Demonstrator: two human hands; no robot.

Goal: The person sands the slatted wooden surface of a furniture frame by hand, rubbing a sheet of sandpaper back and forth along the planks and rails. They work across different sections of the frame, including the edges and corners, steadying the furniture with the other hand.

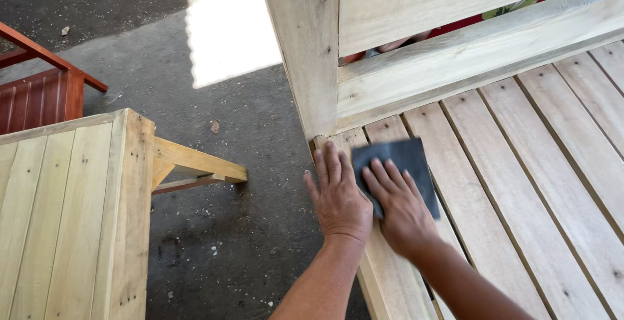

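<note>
Both hands flat on the slatted wooden bench seat, right by the corner post. Right hand presses a dark sheet of sandpaper onto the slats, left hand sits just beside it, fingers spread. Another bare wood panel stands off left on the dark concrete floor.

Desk: a bare slatted wooden frame filling the right half of the frame, pale boards with narrow gaps.
On the desk: a dark sheet of sandpaper lies flat on the slats at centre, beside the upright post; both hands rest there, the right hand on the sheet, the left hand on wood.
Floor: dark concrete at centre left, small stones scattered on it.
</note>
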